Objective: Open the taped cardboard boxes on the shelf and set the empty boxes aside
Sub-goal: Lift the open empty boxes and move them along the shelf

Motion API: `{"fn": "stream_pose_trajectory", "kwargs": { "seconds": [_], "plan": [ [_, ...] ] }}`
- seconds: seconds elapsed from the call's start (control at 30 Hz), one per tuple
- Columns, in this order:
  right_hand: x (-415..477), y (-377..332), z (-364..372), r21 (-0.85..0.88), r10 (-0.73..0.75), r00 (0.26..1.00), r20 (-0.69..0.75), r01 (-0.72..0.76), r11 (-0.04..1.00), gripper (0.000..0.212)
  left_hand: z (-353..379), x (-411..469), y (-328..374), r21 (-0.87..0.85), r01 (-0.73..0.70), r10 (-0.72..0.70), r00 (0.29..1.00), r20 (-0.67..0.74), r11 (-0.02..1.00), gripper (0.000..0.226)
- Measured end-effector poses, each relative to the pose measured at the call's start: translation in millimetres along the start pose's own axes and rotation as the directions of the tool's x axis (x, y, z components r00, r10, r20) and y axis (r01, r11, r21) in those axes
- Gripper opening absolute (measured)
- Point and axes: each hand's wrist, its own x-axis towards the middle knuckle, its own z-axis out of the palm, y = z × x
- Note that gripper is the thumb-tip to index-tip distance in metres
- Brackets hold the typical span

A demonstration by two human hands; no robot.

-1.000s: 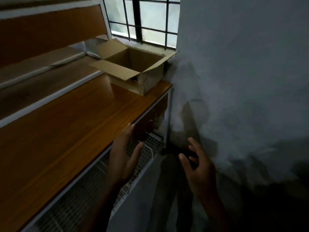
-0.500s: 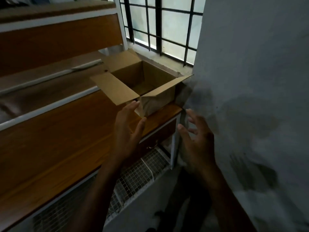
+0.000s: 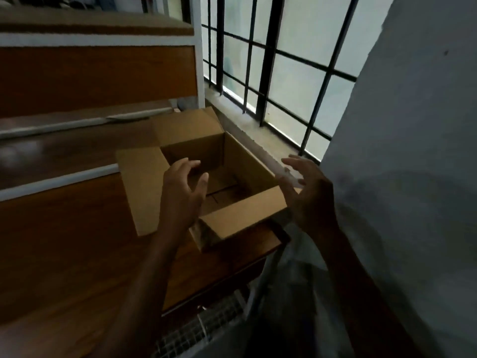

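The wooden shelf [image 3: 77, 254] carries one thing — an open cardboard box [image 3: 247, 174] at its end.

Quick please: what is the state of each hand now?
Left hand: open, holding nothing, over the open brown cardboard box.
Right hand: open, holding nothing, beside the box.

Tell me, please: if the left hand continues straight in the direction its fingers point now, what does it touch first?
Probably the inside of the open cardboard box: the left hand points forward over its opening, toward the far inner wall. Depth is unclear, so it may pass above the rim.
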Motion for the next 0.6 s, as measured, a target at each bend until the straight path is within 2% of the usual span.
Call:
{"fn": "stream_pose_trajectory", "kwargs": {
  "seconds": [0.1,0.2,0.3,0.33,0.4,0.5,0.53,0.6],
  "plan": [
    [49.2,33.6,20.6,-0.070,0.103,0.981,0.166,-0.093,0.993,0.035,32.3,21.4,-27.0,0.105,0.146,-0.160,0.978,0.134,0.984,0.046],
    [81.8,68.9,44.7,-0.185,0.209,0.906,0.368,-0.149,0.971,0.039,49.3,19.1,-49.7,0.336,0.133,-0.213,0.953,0.214,0.933,0.051],
    [81.2,107.8,76.2,-0.300,0.393,0.755,0.525,-0.268,0.915,0.048,48.2,16.5,-52.8,0.326,0.196,-0.251,0.958,0.136,0.925,0.061],
    [73.9,116.0,85.3,-0.283,0.423,0.732,0.535,-0.316,0.906,0.050,46.4,13.1,-51.8,0.300,0.260,-0.300,0.949,0.095,0.918,0.065],
    [59.7,125.7,97.0,-0.153,0.431,0.737,0.521,-0.416,0.896,0.047,42.6,2.1,-48.6,0.259,0.391,-0.406,0.914,0.006,0.883,0.068],
    [55.5,131.5,104.4,-0.103,0.415,0.737,0.534,-0.431,0.897,0.050,35.4,-22.5,-40.3,0.256,0.586,-0.571,0.809,-0.139,0.769,0.078],
    [55.3,131.6,105.0,-0.100,0.406,0.728,0.553,-0.426,0.899,0.052,34.6,-32.0,-39.3,0.262,0.649,-0.629,0.759,-0.167,0.714,0.087],
    [51.8,131.8,107.0,-0.078,0.366,0.730,0.578,-0.397,0.914,0.056,35.9,-52.9,-44.6,0.167,0.789,-0.764,0.615,-0.196,0.592,0.118]
  ]
}}
